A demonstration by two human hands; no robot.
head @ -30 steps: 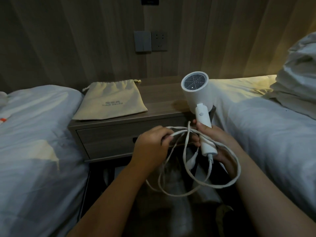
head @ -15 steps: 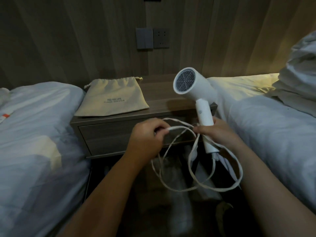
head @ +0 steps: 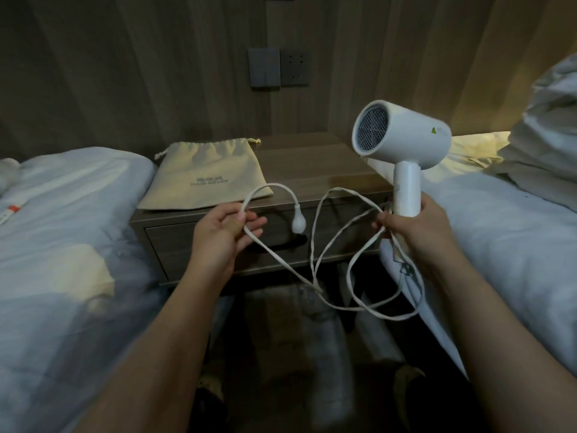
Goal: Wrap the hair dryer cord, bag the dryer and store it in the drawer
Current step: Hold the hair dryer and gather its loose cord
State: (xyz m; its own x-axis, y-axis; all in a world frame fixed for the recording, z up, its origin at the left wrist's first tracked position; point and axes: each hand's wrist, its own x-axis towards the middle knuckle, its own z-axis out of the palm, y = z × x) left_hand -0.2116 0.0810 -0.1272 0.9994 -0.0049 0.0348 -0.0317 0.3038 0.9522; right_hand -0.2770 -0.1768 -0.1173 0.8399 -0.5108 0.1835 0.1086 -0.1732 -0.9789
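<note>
While blurred, bag (head: 206,179) lettering unreadable.

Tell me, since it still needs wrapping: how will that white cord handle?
Probably floppy: the cord sags in loose loops between the left hand and right hand. Its plug dangles free, so it may swing and tangle.

A hotel-style twin bedroom: two white-sheeted beds (head: 71,232) flank a wooden nightstand (head: 312,170) below wall-panel sockets (head: 295,67).
</note>
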